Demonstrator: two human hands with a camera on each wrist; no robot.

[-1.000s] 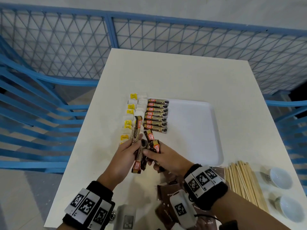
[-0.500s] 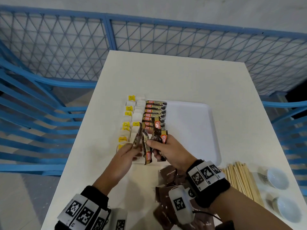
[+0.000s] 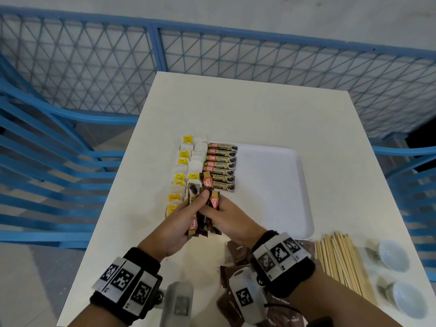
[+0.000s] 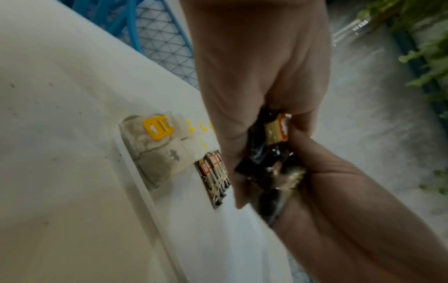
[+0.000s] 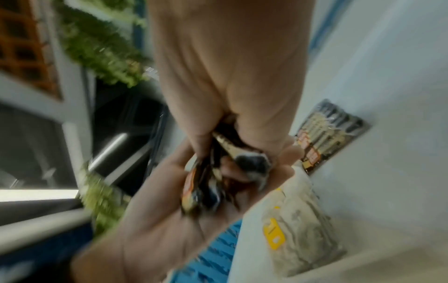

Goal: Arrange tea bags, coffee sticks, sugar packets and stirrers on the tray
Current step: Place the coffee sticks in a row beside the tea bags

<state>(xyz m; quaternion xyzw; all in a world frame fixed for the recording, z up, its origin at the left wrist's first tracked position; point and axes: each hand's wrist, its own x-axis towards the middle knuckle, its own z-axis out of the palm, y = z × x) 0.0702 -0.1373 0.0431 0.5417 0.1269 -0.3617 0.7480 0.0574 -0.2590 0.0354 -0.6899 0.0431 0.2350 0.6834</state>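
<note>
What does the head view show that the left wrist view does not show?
Only the head view shows the wooden stirrers, the brown sugar packets and two white cups beside the tray. Only the left wrist view shows green plants. Both show the tea bags, the coffee sticks and both hands gripping more sticks.

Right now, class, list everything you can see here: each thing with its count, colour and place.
table: one, white, inside blue fence
tray: one, white, mid-table
tea bags: many, white with yellow tags, tray's left edge
coffee sticks: seven or so, dark, rowed beside tea bags; more in hands
sugar packets: several, brown, near edge
stirrers: bundle, wooden, right of packets
cups: two, white, far right
left hand: grips sticks
right hand: grips sticks
</note>
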